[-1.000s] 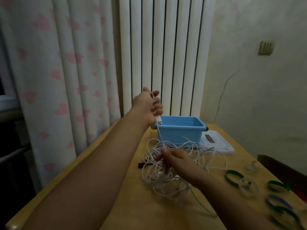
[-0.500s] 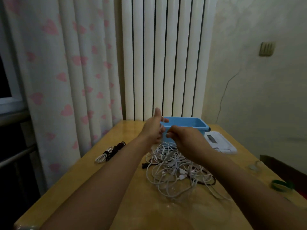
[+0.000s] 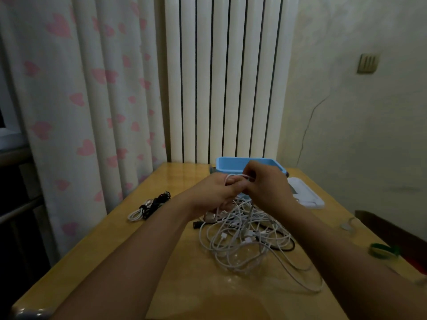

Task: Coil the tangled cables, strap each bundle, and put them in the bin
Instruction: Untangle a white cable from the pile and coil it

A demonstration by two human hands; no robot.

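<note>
Left hand [image 3: 217, 192]: you hold white cable [image 3: 233, 176] loops to keep the coil | right hand [image 3: 265, 188]: pinches same cable, feeding | tangle [image 3: 249, 239] below your grip, bin [image 3: 231, 163] just behind

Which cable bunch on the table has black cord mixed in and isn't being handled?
The small bundle lying alone left of the hands; the big white tangle sits beneath them.

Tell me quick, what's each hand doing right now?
Left hand: fingers curled, holding a loop of white cable.
Right hand: pinching the same white cable.
</note>
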